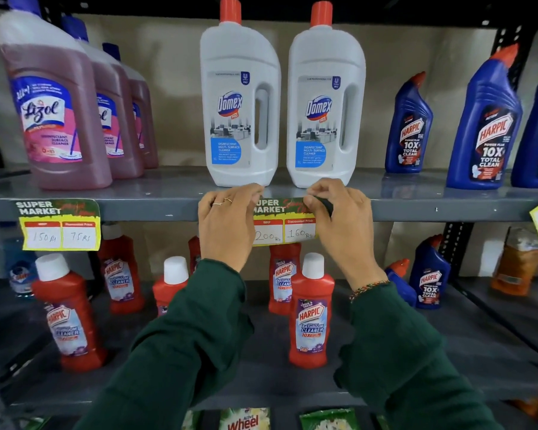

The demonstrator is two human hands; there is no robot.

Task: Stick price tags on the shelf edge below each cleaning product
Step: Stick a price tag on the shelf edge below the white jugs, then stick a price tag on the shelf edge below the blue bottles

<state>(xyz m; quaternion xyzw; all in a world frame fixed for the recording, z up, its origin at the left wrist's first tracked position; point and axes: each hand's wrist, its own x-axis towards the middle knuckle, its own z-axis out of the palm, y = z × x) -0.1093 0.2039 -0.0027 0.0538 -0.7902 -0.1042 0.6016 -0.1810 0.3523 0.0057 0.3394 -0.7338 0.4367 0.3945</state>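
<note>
both hands pinch the thin green-yellow paper price tag point(284, 223) against the grey metal shelf edge point(156, 209) under the white domex bottles point(241, 97): left hand point(227, 225) at its left edge, right hand point(339, 218) top right. looks light, floppy, tearable; best held by corners.

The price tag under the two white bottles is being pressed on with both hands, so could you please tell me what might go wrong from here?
1. The price tag could set crooked, since both hands press only its top edge while the lower part hangs free below the shelf edge.
2. The left hand and right hand sit just under the white bottles, which stand near the front and might get nudged.
3. The dark object in the right hand may hamper pressing.
</note>
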